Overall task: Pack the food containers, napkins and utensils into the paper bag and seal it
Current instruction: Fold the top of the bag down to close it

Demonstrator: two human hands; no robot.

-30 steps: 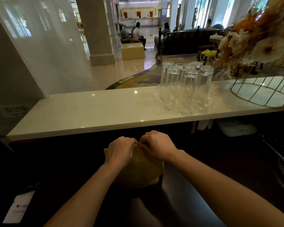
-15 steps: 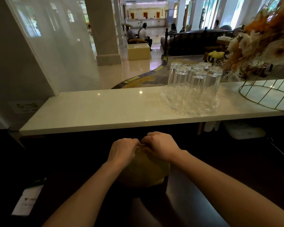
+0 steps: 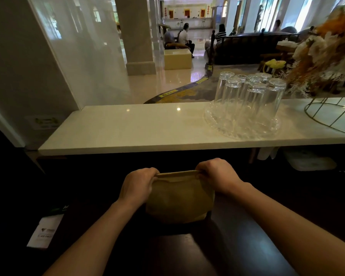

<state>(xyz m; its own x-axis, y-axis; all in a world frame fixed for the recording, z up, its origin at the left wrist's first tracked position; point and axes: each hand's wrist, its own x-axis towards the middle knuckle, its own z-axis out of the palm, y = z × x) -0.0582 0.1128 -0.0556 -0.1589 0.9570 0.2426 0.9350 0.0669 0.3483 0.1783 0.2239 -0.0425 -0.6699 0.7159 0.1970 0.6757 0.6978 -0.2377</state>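
Observation:
A brown paper bag (image 3: 178,200) stands upright on the dark lower counter, just below the white marble ledge. Its top is folded flat into a narrow strip. My left hand (image 3: 136,185) pinches the left end of that folded strip, and my right hand (image 3: 220,176) pinches the right end. The bag's contents are hidden; no containers, napkins or utensils show outside it.
The white marble ledge (image 3: 127,128) runs across above the bag. On it sit a glass tray of several upturned tumblers (image 3: 245,100) and a wire basket (image 3: 335,114) at far right. A white card (image 3: 44,230) lies on the dark counter at left.
My hands were bunched together at the middle of the bag's top; they have slid apart to its two ends, and the top now lies flat in a folded strip.

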